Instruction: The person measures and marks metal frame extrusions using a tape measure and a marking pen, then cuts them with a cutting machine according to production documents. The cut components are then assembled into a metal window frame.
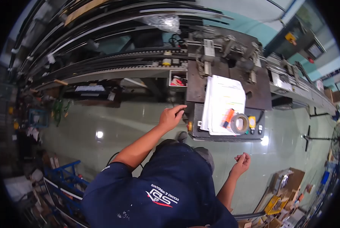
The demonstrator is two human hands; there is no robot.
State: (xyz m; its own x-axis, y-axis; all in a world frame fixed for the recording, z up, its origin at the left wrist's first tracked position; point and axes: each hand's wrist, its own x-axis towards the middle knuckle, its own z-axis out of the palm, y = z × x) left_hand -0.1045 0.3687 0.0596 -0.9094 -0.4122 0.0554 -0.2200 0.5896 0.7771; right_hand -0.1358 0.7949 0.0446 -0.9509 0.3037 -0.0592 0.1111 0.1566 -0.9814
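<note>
My left hand (170, 117) hovers by the left edge of the machine table, index finger stretched out and thumb apart, with nothing seen in it. Over the floor to the right, my right hand (241, 164) hangs with loosely bent fingers, and no object shows there. On the machine's front ledge lies a stack of printed papers (225, 95). A roll of tape (239, 124) and an orange-and-dark item (228, 117) rest on the papers. Beside them is a yellow item (252, 122), perhaps a tape measure. Neither hand touches the papers.
The machine (200, 83) has metal clamps on top and a roller rail (120, 70) running left. Long dark profiles (101, 28) fill the rack behind. A small box (178, 78) holds red items. Cardboard boxes (293, 180) stand right, a blue frame (65, 169) left.
</note>
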